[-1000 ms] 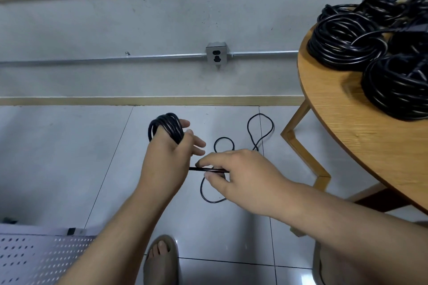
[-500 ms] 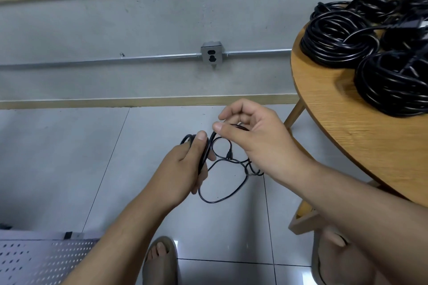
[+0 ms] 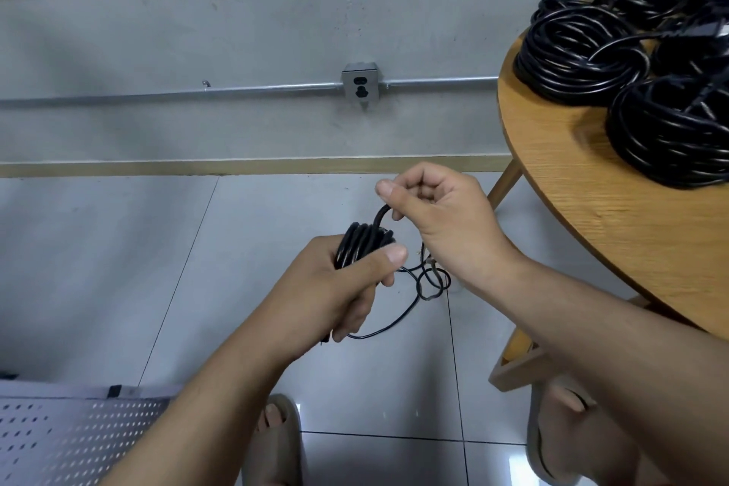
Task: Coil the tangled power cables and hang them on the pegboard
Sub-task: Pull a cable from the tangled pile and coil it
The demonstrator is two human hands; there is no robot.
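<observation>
My left hand [image 3: 347, 288] grips a small coil of black power cable [image 3: 361, 243], thumb pressed over the turns. My right hand [image 3: 438, 217] is just above and to the right of it and pinches the free run of the same cable between thumb and forefinger, right at the top of the coil. The loose tail [image 3: 428, 282] hangs below in small loops over the floor. A white perforated pegboard [image 3: 71, 442] lies at the bottom left.
A round wooden table [image 3: 599, 209] at the right carries several coiled black cables [image 3: 580, 55] with plugs. The grey wall behind has a metal conduit and a socket box [image 3: 360, 82]. My sandalled feet [image 3: 276, 442] stand on the grey tiled floor.
My right hand rose from the floor loops and carried the cable over to the coil. My left hand turned so the coil faces up, and the tail on the floor grew shorter.
</observation>
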